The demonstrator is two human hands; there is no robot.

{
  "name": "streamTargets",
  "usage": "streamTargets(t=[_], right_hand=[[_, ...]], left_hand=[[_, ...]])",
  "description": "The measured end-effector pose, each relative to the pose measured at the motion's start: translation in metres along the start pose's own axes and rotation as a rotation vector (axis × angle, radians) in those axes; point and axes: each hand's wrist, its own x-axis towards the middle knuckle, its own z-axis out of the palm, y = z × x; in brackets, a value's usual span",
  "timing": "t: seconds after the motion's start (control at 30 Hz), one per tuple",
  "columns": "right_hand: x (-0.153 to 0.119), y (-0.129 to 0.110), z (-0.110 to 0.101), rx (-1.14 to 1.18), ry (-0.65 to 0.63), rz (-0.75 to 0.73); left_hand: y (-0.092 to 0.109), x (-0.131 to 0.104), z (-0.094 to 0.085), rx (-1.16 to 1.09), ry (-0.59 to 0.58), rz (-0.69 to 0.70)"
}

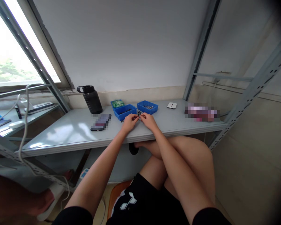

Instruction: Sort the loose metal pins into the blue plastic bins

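Note:
My left hand (130, 122) and my right hand (148, 120) meet near the front of the grey shelf table (67, 132), fingertips pinched close together. Whatever they hold between the fingers is too small to make out. Just beyond the fingertips lies a little heap of small dark and shiny parts (140, 113). Behind my left hand stands a blue tray (123, 117) with dark small pieces inside. Another blue tray (152, 110), behind my right hand, contains thin silvery pieces. A third blue tray (112, 104) with a green packet (117, 103) sits at the back.
A dark water bottle (93, 100) stands at the back left, with a phone (101, 122) in front of it. To the right are a white square object (172, 105) and a blurred pinkish item (201, 113). Metal posts (201, 47) frame the table; another person's leg (21, 198) shows lower left.

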Motion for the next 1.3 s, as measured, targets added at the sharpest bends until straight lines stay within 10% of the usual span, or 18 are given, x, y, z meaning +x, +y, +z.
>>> streamTargets(t=[1.3], right_hand=[[0.0008,0.0013,-0.0002,0.002,-0.066,-0.041]], left_hand=[[-0.0003,-0.0001,0.0005,-0.056,-0.008,-0.056]])
